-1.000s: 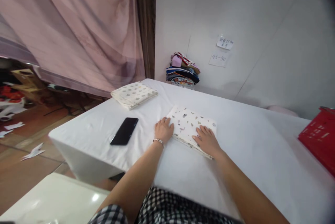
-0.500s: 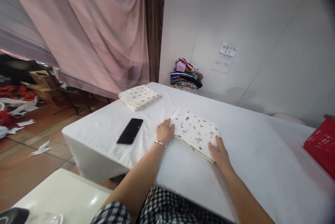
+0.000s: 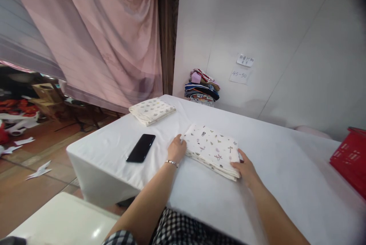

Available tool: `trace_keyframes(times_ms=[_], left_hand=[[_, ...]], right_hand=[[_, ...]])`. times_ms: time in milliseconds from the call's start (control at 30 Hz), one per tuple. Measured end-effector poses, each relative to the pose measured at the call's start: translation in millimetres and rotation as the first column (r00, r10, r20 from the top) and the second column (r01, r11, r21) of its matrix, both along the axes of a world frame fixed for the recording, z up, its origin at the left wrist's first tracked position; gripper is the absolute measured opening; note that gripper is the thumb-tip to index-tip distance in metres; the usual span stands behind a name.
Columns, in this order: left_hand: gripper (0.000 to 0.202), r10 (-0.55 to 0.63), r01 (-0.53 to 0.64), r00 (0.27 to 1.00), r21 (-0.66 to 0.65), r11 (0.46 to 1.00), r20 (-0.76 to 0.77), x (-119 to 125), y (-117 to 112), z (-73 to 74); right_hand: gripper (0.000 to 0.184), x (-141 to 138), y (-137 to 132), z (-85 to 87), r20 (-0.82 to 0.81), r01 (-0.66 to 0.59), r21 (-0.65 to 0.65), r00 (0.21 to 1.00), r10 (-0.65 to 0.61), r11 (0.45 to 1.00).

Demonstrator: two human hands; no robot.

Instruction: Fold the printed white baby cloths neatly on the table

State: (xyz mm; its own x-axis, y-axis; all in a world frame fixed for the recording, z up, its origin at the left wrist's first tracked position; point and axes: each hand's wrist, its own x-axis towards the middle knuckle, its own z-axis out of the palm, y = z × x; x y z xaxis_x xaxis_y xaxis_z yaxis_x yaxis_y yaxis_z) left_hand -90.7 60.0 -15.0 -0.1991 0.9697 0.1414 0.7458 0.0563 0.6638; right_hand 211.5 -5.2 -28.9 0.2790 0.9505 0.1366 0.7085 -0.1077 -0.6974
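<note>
A folded white cloth with small printed figures (image 3: 211, 148) lies on the white table (image 3: 286, 184) in front of me. My left hand (image 3: 176, 149), with a bracelet at the wrist, grips the cloth's left edge. At the right near corner my right hand (image 3: 246, 168) is closed on the cloth, its fingers under the edge. The cloth's near side looks slightly lifted off the table. Both hands hold the same folded cloth.
A second folded cloth with grey print (image 3: 152, 110) lies at the table's far left corner. A black phone (image 3: 141, 147) lies left of my left hand. A pile of coloured clothes (image 3: 202, 86) stands against the wall. A red crate (image 3: 350, 161) sits at the right edge.
My right hand slid from the top of the cloth to its right near corner and closed on it. My left hand took hold of the left edge. The cloth's near side rose slightly.
</note>
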Motion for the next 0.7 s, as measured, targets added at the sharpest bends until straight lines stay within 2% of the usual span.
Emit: trace_keyframes(times_ms=[67,133,200,267,333,433,533,600,700], left_hand=[[0.041,-0.141,0.146,0.987,-0.049,0.988,0.081,3,-6,2.1],[0.035,-0.347,0.357,0.929,-0.068,0.932,0.130,7,-12,3.6],[0.030,-0.477,0.488,0.869,-0.066,0.871,0.129,11,-17,4.4],[0.029,-0.515,0.523,0.850,-0.062,0.850,0.112,13,-19,4.7],[0.028,-0.527,0.534,0.843,-0.055,0.844,0.106,14,-19,4.4],[0.027,-0.532,0.539,0.840,-0.056,0.840,0.104,14,-16,3.4],[0.027,-0.529,0.536,0.843,-0.064,0.842,0.101,13,-15,2.2],[0.027,-0.538,0.545,0.837,-0.067,0.836,0.100,13,-16,1.4],[0.027,-0.556,0.562,0.825,-0.059,0.825,0.100,12,-16,0.4]], right_hand=[[0.077,23,7,8.2,-0.167,0.057,-0.076,0.984,-0.070,0.995],[0.079,51,13,17.4,-0.229,0.086,-0.134,0.967,-0.115,0.987],[0.073,75,17,24.4,-0.171,0.095,-0.224,0.976,-0.135,0.970],[0.065,89,21,28.7,-0.029,0.091,-0.276,0.994,-0.103,0.957],[0.060,87,25,31.4,0.178,0.095,-0.230,0.983,-0.054,0.969],[0.059,54,34,35.3,0.405,-0.012,-0.076,0.913,0.042,0.997],[0.055,-3,46,39.4,0.391,-0.250,-0.063,0.884,0.255,0.966],[0.054,-41,58,41.3,0.356,-0.339,-0.093,0.867,0.349,0.936],[0.055,-87,81,40.8,0.386,-0.434,-0.108,0.810,0.440,0.894]])
